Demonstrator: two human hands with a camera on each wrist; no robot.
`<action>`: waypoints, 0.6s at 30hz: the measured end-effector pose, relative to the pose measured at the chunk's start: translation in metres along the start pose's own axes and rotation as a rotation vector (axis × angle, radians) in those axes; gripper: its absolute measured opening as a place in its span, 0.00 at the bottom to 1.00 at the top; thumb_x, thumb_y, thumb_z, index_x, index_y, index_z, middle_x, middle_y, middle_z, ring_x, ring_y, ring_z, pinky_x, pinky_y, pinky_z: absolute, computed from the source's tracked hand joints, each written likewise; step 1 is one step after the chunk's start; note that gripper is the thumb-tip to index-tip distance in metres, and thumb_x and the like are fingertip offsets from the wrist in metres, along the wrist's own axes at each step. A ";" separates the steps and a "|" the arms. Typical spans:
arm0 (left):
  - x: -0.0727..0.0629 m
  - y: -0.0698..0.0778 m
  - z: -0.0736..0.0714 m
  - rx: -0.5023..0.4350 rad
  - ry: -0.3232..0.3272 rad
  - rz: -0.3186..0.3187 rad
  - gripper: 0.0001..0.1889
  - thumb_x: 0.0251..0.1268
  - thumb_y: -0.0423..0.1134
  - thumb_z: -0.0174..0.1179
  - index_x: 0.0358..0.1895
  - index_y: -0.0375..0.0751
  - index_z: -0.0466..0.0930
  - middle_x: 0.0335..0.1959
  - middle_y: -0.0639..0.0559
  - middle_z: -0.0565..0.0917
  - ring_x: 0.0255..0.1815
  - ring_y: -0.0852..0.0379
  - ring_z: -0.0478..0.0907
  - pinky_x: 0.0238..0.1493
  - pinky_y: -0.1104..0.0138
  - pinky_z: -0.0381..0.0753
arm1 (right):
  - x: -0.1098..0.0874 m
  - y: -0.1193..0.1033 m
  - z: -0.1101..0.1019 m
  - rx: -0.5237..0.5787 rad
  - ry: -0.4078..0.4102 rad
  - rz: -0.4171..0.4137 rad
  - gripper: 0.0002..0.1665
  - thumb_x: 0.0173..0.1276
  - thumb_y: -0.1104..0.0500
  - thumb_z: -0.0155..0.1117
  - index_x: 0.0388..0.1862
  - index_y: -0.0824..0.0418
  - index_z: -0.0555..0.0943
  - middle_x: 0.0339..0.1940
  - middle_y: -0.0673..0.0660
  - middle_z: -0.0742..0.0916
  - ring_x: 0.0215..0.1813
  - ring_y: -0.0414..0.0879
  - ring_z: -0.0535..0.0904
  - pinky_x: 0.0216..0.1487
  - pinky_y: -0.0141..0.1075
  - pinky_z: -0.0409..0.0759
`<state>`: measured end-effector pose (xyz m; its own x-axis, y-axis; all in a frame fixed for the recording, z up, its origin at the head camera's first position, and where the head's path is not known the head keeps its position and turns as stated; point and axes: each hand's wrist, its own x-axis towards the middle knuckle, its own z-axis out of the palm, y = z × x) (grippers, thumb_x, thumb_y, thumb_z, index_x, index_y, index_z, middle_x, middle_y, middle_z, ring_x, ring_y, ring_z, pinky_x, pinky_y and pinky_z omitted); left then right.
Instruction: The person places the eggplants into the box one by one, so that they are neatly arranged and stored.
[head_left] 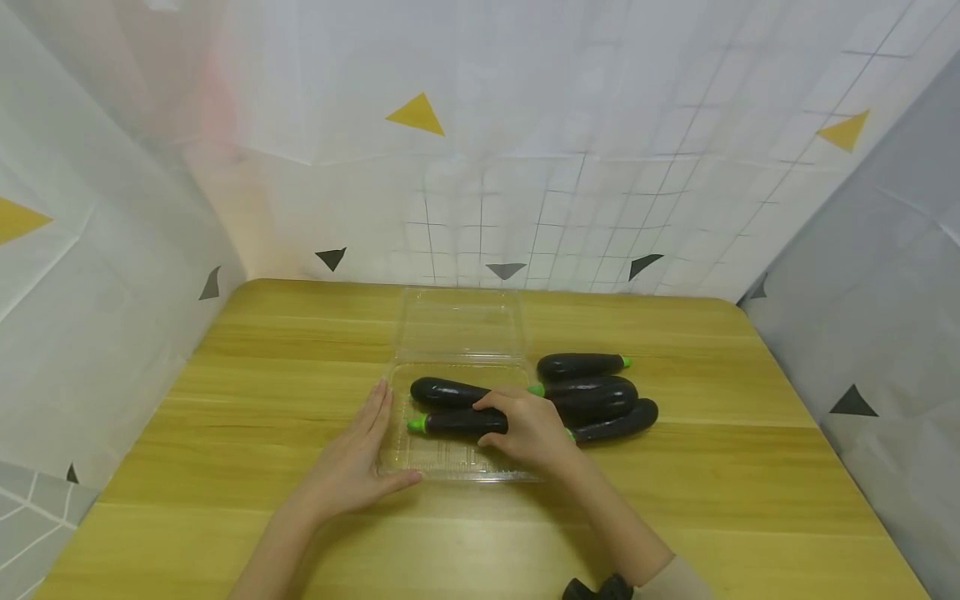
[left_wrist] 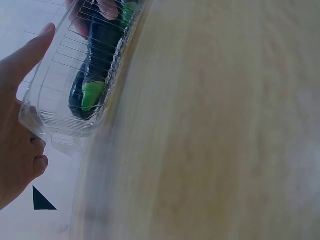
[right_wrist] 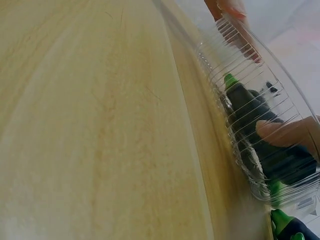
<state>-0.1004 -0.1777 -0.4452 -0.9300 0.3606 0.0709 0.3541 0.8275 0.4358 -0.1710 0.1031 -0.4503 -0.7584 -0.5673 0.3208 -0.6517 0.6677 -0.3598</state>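
A clear plastic clamshell box [head_left: 450,460] lies with its lid [head_left: 461,321] folded back. Two dark eggplants are in its tray: a rear eggplant [head_left: 448,392] with its rounded end leftward, and a front eggplant [head_left: 457,422] whose green cap points left. My right hand [head_left: 528,429] grips the front eggplant from above, thumb on the near side and fingers on the far side, covering its right end. Against the tray's left near corner rests my left hand [head_left: 352,467], fingers extended along the left side and thumb along the front. The left wrist view shows that thumb [left_wrist: 30,57] straight beside the clear wall.
Several more eggplants [head_left: 600,402] lie grouped just right of the box, partly overlapping. Wooden tabletop [head_left: 750,467] extends around everything. White patterned sheeting [head_left: 480,208] rises behind and at both sides. A black object [head_left: 597,589] shows by the right wrist at the bottom edge.
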 end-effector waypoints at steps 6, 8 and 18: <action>0.000 0.000 0.000 -0.007 0.004 -0.001 0.62 0.52 0.73 0.57 0.77 0.35 0.35 0.78 0.43 0.34 0.77 0.45 0.39 0.71 0.52 0.53 | 0.000 0.001 0.002 0.000 0.012 -0.027 0.28 0.42 0.49 0.83 0.45 0.48 0.85 0.48 0.44 0.85 0.51 0.43 0.81 0.42 0.37 0.83; 0.000 0.001 0.000 -0.006 0.004 -0.002 0.62 0.53 0.72 0.58 0.77 0.35 0.35 0.78 0.43 0.34 0.77 0.45 0.39 0.71 0.51 0.53 | 0.000 0.002 0.002 0.003 0.017 -0.035 0.29 0.41 0.49 0.83 0.45 0.48 0.85 0.48 0.44 0.85 0.50 0.43 0.81 0.41 0.37 0.83; 0.001 0.002 -0.001 0.002 0.000 -0.005 0.62 0.53 0.72 0.57 0.76 0.35 0.35 0.78 0.43 0.34 0.77 0.45 0.38 0.72 0.52 0.52 | -0.001 0.002 0.002 0.011 0.025 -0.055 0.28 0.41 0.50 0.84 0.45 0.48 0.85 0.47 0.44 0.86 0.51 0.43 0.81 0.41 0.37 0.83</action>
<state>-0.1003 -0.1765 -0.4431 -0.9318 0.3564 0.0686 0.3495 0.8302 0.4342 -0.1722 0.1042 -0.4529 -0.7213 -0.5907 0.3616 -0.6923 0.6306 -0.3508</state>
